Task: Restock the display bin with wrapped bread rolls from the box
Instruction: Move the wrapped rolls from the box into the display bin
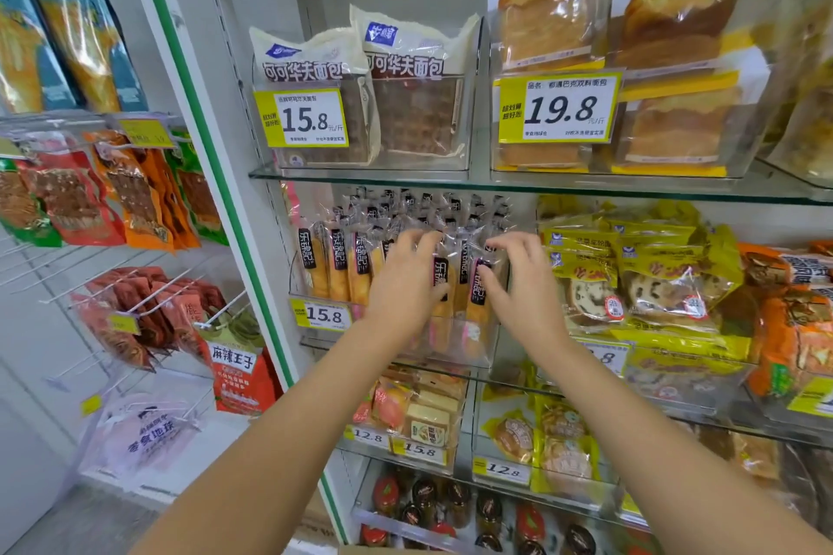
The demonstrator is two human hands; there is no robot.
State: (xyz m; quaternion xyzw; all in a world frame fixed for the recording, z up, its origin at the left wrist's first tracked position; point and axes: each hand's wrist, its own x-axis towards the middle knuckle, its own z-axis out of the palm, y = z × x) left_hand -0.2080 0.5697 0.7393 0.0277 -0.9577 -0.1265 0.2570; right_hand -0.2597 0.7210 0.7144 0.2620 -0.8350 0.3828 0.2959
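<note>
Where our forearms cross the front of the display bin [482, 342], much of its clear wall and the lower ends of the wrapped bread rolls [336, 266] are hidden from us, so we cannot count the rolls or see how deep the rows run. The box named in the task is hard to make out: only a brown strip [374, 550] shows at the bottom edge of the view, cut off, and we cannot tell what it holds.

The display bin sits at the left end of the middle shelf [676, 189], with a yellow price tag [322, 315] reading 15.8 on its front left corner. Inside it the rolls stand upright in clear wrappers with dark labels, packed side by side, with more wrapper tops behind them toward the back.

Our left hand [405, 279] is in the bin with fingers spread and curled over the roll tops near the middle of the front row, the thumb pressed on one dark label; we cannot tell whether it grips a roll or only rests on them. Our right hand [518, 279] is half open at the right end of the bin, its fingertips touching the wrappers there, and again a firm hold does not show.

On the shelf above, two clear bins hold waffle bread packs [419, 104] and layered toast packs [676, 36].
</note>
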